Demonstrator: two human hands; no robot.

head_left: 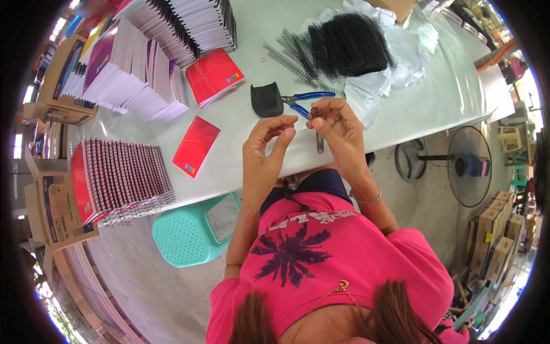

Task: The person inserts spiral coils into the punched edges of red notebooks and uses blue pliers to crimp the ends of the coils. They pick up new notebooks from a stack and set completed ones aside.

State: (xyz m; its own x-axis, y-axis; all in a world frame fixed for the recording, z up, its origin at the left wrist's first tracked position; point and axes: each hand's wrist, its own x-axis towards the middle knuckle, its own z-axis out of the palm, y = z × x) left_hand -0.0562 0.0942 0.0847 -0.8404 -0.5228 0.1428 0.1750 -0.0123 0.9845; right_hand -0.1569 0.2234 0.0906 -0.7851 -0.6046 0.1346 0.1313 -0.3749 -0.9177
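My right hand pinches a dark spiral binding coil near its top, and the coil hangs down over the front edge of the table. To its left, my left hand is raised with thumb and fingers apart, and no object shows between them. Just beyond both hands lie blue-handled pliers, next to a black curved piece. Farther back, a heap of black binding coils rests on crumpled white paper, with several looser coils at its left side.
On the white table, a single red cover and a stack of red notebooks lie left. Bound notebooks and loose page stacks line the left side. A green stool and a fan stand below.
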